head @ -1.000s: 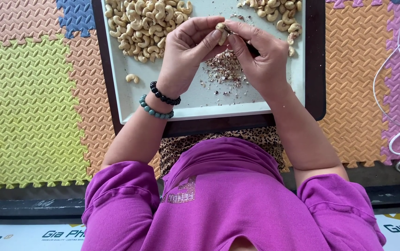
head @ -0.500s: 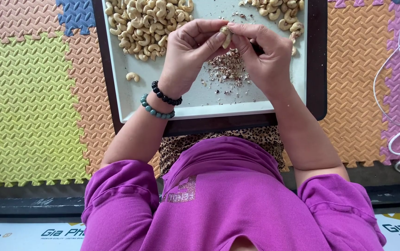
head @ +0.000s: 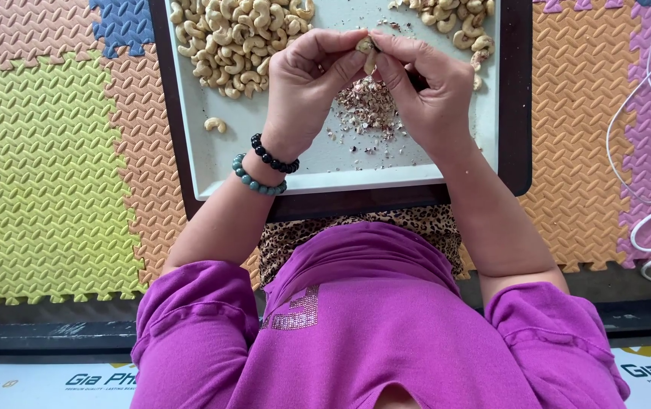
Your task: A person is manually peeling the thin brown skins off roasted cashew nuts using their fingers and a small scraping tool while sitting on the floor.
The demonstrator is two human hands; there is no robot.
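Both hands on one cashew nut (head: 365,47), above pale tray (head: 189,144): left hand (head: 306,83) fingertips pinched on it, right hand (head: 431,87) fingertips pressed against it. Below: skin flakes (head: 367,110). Top left: peeled cashew pile (head: 234,42).

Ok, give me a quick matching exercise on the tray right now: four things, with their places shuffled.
Things:
1. cashew pile
2. skin flakes
3. lone cashew
4. held cashew

Places:
A. pinched between left hand and right hand
B. tray top left
C. alone, below the big pile
D. heaped under the hands

Pairs: 1-B, 2-D, 3-C, 4-A
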